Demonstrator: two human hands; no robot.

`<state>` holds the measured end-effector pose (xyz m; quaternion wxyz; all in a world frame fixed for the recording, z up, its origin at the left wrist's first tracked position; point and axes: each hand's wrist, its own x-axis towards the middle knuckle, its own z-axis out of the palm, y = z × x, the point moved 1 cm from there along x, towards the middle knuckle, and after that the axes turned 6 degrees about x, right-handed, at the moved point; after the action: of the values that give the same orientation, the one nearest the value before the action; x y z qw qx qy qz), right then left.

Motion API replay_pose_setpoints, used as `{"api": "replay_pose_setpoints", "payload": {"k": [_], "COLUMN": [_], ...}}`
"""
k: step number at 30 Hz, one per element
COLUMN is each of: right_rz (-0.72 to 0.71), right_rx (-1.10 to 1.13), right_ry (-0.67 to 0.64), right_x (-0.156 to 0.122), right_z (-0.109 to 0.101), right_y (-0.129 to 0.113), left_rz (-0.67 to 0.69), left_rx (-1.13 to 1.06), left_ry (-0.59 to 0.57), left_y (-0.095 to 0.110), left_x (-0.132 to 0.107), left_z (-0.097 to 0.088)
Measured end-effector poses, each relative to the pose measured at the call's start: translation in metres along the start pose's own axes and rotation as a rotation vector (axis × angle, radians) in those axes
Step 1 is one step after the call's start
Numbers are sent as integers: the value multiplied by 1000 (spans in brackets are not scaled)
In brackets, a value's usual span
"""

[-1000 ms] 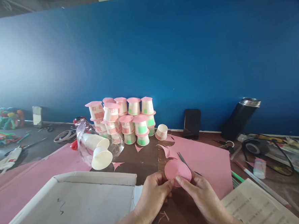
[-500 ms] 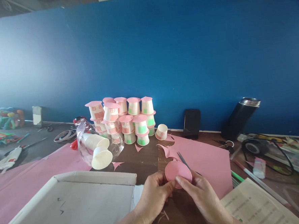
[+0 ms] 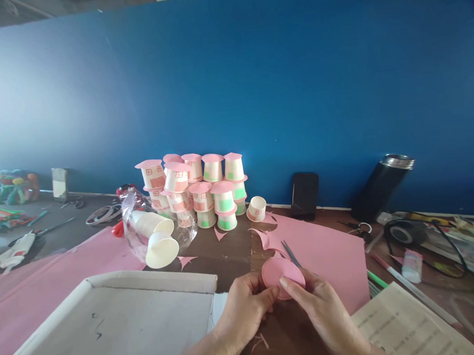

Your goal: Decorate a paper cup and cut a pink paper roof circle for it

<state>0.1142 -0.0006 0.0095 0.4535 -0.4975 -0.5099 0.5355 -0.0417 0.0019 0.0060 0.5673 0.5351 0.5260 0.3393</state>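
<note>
Between my two hands is a round pink paper disc [image 3: 281, 271], tilted towards me. My left hand [image 3: 248, 305] pinches its lower left edge. My right hand [image 3: 319, 303] grips the right side, its thumb lying across the front of the disc. Just behind it, scissors [image 3: 290, 253] rest on a large pink sheet [image 3: 325, 247], their handles hidden by my right hand. Farther back, paper cups [image 3: 201, 198] with drawn windows and doors stand upside down in stacks, capped with pink paper roofs. One decorated cup [image 3: 256, 209] sits mouth-up to their right.
Plain cups [image 3: 161, 250] spill from a plastic bag at left. A white box lid [image 3: 141, 317] fills the near left. Against the blue wall [image 3: 296, 88] lean a phone [image 3: 304, 196] and a black bottle [image 3: 376, 190]. A printed sheet [image 3: 414, 322] lies near right; pink scraps [image 3: 220, 233] are scattered about.
Almost nothing differs. Both hands keep their hold on the pink disc, and the right thumb has shifted very slightly on its face.
</note>
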Motion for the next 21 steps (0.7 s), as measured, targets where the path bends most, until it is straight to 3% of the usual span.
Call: {"api": "replay_pose_setpoints", "payload": {"k": [17,21], "right_rz": [5,10], "right_rx": [-57,-61], "right_ry": [60,26], "right_x": [2,2], "right_z": [1,3], "right_y": [-1,-1], "left_rz": [-1,-15], "left_rx": [37,42], "left_ry": [-44,-1], "left_y": [2,1], "left_x": [-3,-3], "left_z": [2,2]}}
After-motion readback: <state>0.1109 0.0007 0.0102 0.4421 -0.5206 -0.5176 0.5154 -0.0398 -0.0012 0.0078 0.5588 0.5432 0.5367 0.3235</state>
